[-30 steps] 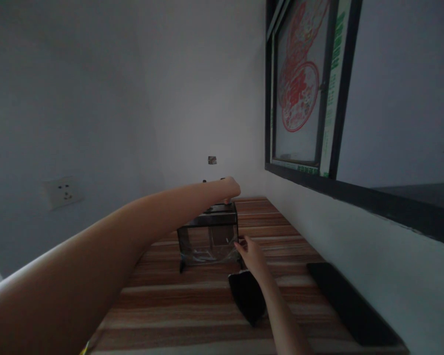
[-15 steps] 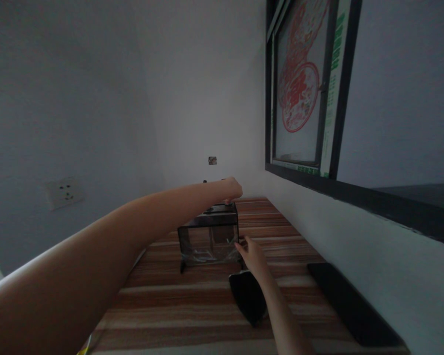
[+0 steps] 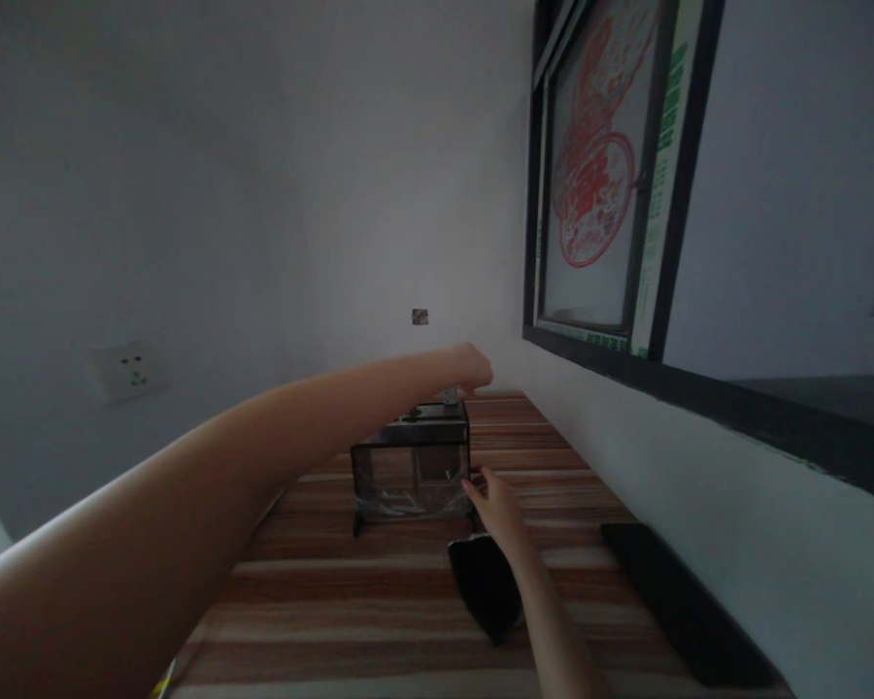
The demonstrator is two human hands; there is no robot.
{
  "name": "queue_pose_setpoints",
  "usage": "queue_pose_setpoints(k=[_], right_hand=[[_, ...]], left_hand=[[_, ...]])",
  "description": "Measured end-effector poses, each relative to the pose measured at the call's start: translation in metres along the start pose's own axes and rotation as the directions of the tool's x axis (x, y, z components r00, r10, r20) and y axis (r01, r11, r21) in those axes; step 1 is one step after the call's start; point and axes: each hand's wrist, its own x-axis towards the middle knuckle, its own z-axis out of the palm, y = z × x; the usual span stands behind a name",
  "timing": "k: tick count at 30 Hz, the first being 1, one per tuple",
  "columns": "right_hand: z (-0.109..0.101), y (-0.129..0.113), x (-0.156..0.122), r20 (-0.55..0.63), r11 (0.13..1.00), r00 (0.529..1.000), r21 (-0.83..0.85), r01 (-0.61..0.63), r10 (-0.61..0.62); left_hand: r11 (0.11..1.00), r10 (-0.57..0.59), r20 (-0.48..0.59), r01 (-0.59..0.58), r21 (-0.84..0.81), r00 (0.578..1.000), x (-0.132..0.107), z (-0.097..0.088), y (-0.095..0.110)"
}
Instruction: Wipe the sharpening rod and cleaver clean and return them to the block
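A small box-like device (image 3: 411,482) with clear sides, a dark frame, a dark top and feet stands on the wood-grain table. Above its top right corner my left hand (image 3: 472,367) is curled closed, palm down. What its fingers hold, if anything, is hidden; a small greyish piece (image 3: 450,396) shows on the device's top just below. At the device's right side my right hand (image 3: 492,497) pinches at the frame's edge with thumb and fingers. Just in front of the device lies a flat black piece (image 3: 487,586), partly covered by my right forearm.
The striped table (image 3: 350,602) runs back to the walls. A long black slab (image 3: 681,602) lies along the right wall. Above it is a dark-framed window (image 3: 597,204) with a red decoration. A socket (image 3: 131,372) is on the left wall.
My left hand has shifted slightly right, uncovering the small greyish piece on the device's top. My right hand and the device have stayed in place; the view has turned slightly.
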Motion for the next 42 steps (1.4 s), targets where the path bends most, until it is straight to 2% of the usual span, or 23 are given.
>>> queue_pose_setpoints(k=[4,7,10,12,13,14,16,18,19,20,22,23,24,25,26,27,29,32,34,36,42], right_hand=[[-0.002,0.000,0.000,0.013,1.000,1.000,0.010,0.010,-0.010],[-0.002,0.002,0.000,0.025,1.000,1.000,0.021,0.018,-0.019],[-0.003,0.003,0.001,0.030,0.999,0.999,0.041,0.022,-0.023],[-0.003,0.004,0.001,0.032,0.998,0.999,0.062,0.023,-0.025],[-0.003,0.004,0.001,0.031,0.997,0.999,0.074,0.021,-0.024],[-0.004,0.005,0.001,0.029,0.996,0.999,0.088,0.019,-0.022],[-0.005,0.006,0.001,0.024,0.993,1.000,0.120,0.011,-0.014],[-0.006,0.007,0.002,0.023,0.986,1.000,0.167,0.006,-0.010],[-0.008,0.008,0.003,0.024,0.981,1.000,0.196,0.006,-0.011],[-0.009,0.008,0.005,0.025,0.974,1.000,0.228,0.008,-0.015],[-0.015,0.008,0.010,0.033,0.957,0.999,0.290,0.016,-0.026],[-0.018,0.007,0.014,0.040,0.948,0.999,0.319,0.019,-0.033],[-0.022,0.006,0.019,0.051,0.938,0.998,0.345,0.020,-0.040],[-0.027,0.004,0.024,0.066,0.929,0.997,0.370,0.020,-0.048],[-0.031,0.002,0.030,0.086,0.919,0.995,0.393,0.018,-0.056],[-0.036,-0.001,0.036,0.109,0.910,0.992,0.415,0.014,-0.065],[-0.044,-0.007,0.048,0.174,0.889,0.981,0.457,0.001,-0.091],[-0.052,-0.017,0.062,0.300,0.865,0.946,0.500,-0.047,-0.122],[-0.054,-0.022,0.068,0.385,0.853,0.912,0.514,-0.087,-0.139],[-0.055,-0.026,0.071,0.454,0.844,0.879,0.521,-0.125,-0.149],[-0.054,-0.026,0.074,0.550,0.825,0.821,0.528,-0.199,-0.154]], left_hand=[[0.998,0.053,-0.073,-0.054,-0.020,0.996,-0.020,-0.017,-0.003],[0.987,0.118,-0.213,-0.138,-0.080,0.970,-0.042,-0.017,0.001],[0.941,0.188,-0.416,-0.284,-0.182,0.890,-0.074,-0.002,0.013],[0.887,0.205,-0.521,-0.382,-0.258,0.829,-0.100,0.015,0.026],[0.860,0.196,-0.564,-0.417,-0.295,0.802,-0.114,0.027,0.032],[0.833,0.163,-0.585,-0.428,-0.350,0.795,-0.128,0.040,0.039],[0.755,0.059,-0.591,-0.424,-0.501,0.804,-0.154,0.072,0.050],[0.650,-0.130,-0.540,-0.340,-0.679,0.831,-0.177,0.113,0.058],[0.577,-0.274,-0.505,-0.280,-0.767,0.819,-0.187,0.135,0.059],[0.482,-0.443,-0.448,-0.215,-0.849,0.777,-0.195,0.159,0.059],[0.263,-0.730,-0.275,-0.113,-0.958,0.626,-0.207,0.203,0.053],[0.161,-0.818,-0.190,-0.101,-0.982,0.542,-0.211,0.221,0.049],[0.067,-0.872,-0.111,-0.108,-0.992,0.477,-0.213,0.237,0.043],[-0.003,-0.894,-0.049,-0.114,-0.993,0.444,-0.214,0.248,0.036],[-0.055,-0.898,0.002,-0.109,-0.992,0.441,-0.213,0.257,0.030],[-0.093,-0.883,0.038,-0.095,-0.991,0.468,-0.210,0.262,0.024],[-0.127,-0.811,0.059,-0.077,-0.989,0.582,-0.202,0.267,0.016],[-0.169,-0.653,0.025,-0.114,-0.979,0.757,-0.183,0.270,0.012],[-0.223,-0.561,0.006,-0.144,-0.964,0.828,-0.173,0.272,0.011],[-0.258,-0.521,0.002,-0.155,-0.954,0.854,-0.167,0.273,0.010],[-0.261,-0.497,0.009,-0.140,-0.955,0.868,-0.168,0.271,0.000]])
